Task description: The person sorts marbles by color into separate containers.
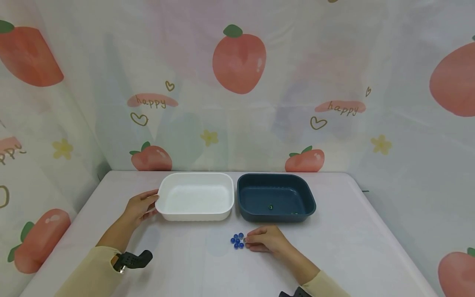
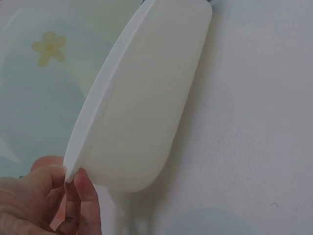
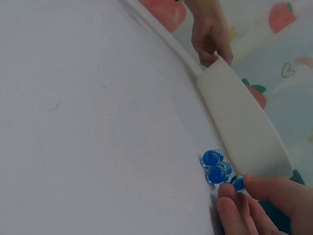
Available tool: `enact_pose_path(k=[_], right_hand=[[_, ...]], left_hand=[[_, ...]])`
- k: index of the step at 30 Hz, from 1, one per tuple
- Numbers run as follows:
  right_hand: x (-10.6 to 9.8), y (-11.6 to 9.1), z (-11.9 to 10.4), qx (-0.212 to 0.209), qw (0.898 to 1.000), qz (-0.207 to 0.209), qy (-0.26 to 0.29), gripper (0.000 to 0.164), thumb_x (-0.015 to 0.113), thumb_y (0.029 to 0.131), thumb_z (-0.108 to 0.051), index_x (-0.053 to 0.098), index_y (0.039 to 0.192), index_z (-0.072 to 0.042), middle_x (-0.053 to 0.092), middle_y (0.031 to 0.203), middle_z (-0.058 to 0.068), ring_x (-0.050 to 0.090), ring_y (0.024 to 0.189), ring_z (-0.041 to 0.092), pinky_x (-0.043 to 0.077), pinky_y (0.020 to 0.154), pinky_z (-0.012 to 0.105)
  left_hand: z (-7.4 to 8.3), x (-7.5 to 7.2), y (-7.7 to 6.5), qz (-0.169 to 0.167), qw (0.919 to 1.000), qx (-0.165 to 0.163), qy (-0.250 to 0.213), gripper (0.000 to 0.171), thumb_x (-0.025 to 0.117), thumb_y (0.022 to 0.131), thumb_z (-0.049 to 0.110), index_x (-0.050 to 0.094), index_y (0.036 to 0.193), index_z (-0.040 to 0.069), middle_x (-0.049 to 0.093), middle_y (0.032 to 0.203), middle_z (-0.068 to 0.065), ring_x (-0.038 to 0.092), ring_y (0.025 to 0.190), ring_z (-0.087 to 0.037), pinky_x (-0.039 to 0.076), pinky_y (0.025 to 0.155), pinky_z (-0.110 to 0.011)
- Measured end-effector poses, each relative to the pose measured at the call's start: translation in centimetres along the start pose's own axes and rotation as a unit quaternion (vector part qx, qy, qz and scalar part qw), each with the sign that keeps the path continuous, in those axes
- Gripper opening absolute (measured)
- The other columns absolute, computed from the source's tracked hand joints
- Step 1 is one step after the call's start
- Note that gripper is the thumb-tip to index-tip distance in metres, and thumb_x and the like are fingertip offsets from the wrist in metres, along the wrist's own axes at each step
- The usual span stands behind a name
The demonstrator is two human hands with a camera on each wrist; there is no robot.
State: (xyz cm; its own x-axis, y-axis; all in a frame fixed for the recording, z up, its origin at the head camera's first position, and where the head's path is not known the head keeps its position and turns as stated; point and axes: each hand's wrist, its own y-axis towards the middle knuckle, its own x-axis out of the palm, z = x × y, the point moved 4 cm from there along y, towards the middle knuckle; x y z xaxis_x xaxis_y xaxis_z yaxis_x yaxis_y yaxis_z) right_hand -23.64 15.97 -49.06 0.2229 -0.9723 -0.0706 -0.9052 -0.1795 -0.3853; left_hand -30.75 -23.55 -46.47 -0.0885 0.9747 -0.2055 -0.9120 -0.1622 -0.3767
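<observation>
My left hand grips the left end of a white plastic basin. In the left wrist view its thumb and fingers pinch the basin's rim. My right hand is down at the table in front of a dark blue basin, beside a small cluster of blue glass marbles. Between its thumb and finger, one marble is pinched, partly hidden by the fingertips. The other marbles lie together just beyond those fingertips.
Small green marbles lie inside the dark blue basin. Both basins stand side by side near the back edge of a table with a white cloth. A printed curtain hangs close behind them.
</observation>
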Motion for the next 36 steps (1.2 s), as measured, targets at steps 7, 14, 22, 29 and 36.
enact_pose_path(k=[7, 14, 22, 29, 36], right_hand=[[0.0, -0.6, -0.7, 0.011, 1.000, -0.018, 0.008, 0.032, 0.073, 0.085, -0.001, 0.064, 0.111, 0.016, 0.074, 0.095, 0.018, 0.074, 0.081, 0.020, 0.060, 0.076, 0.034], [0.3, -0.4, -2.2, 0.012, 0.999, -0.045, 0.011, 0.038, 0.072, 0.087, -0.005, 0.062, 0.118, 0.015, 0.073, 0.103, 0.020, 0.074, 0.087, 0.020, 0.060, 0.079, 0.033], [1.1, -0.3, -4.2, -0.005, 0.997, -0.074, 0.007, 0.039, 0.070, 0.090, -0.007, 0.060, 0.120, 0.017, 0.074, 0.100, 0.017, 0.074, 0.087, 0.021, 0.060, 0.078, 0.031], [2.1, 0.3, -6.5, -0.029, 0.997, -0.075, -0.007, 0.036, 0.069, 0.090, -0.006, 0.061, 0.118, 0.016, 0.074, 0.099, 0.019, 0.074, 0.086, 0.022, 0.060, 0.078, 0.031], [3.3, 1.5, -8.4, -0.039, 0.997, -0.055, -0.023, 0.033, 0.070, 0.090, -0.006, 0.064, 0.117, 0.012, 0.074, 0.099, 0.017, 0.074, 0.086, 0.022, 0.060, 0.078, 0.031]], left_hand=[[-0.1, 0.0, -0.1, -0.001, 1.0000, -0.007, -0.007, 0.054, 0.058, 0.100, 0.029, 0.043, 0.148, 0.007, 0.047, 0.143, -0.019, 0.060, 0.090, -0.010, 0.057, 0.074, -0.021], [-0.1, 0.1, -0.2, -0.001, 0.9999, -0.006, -0.008, 0.054, 0.059, 0.100, 0.028, 0.045, 0.146, 0.005, 0.051, 0.138, -0.018, 0.060, 0.087, -0.008, 0.057, 0.073, -0.020], [0.0, 0.0, -0.4, -0.008, 0.9999, 0.004, -0.006, 0.055, 0.059, 0.100, 0.029, 0.044, 0.146, 0.003, 0.051, 0.138, -0.020, 0.060, 0.087, -0.009, 0.057, 0.073, -0.021], [0.0, 0.1, -0.3, -0.005, 1.0000, 0.002, -0.007, 0.052, 0.058, 0.100, 0.025, 0.044, 0.145, 0.003, 0.051, 0.136, -0.018, 0.060, 0.085, -0.009, 0.057, 0.072, -0.021], [0.3, -0.1, -0.2, -0.008, 0.9999, -0.002, -0.012, 0.053, 0.058, 0.100, 0.025, 0.044, 0.146, 0.003, 0.051, 0.135, -0.018, 0.059, 0.084, -0.009, 0.057, 0.071, -0.020]])
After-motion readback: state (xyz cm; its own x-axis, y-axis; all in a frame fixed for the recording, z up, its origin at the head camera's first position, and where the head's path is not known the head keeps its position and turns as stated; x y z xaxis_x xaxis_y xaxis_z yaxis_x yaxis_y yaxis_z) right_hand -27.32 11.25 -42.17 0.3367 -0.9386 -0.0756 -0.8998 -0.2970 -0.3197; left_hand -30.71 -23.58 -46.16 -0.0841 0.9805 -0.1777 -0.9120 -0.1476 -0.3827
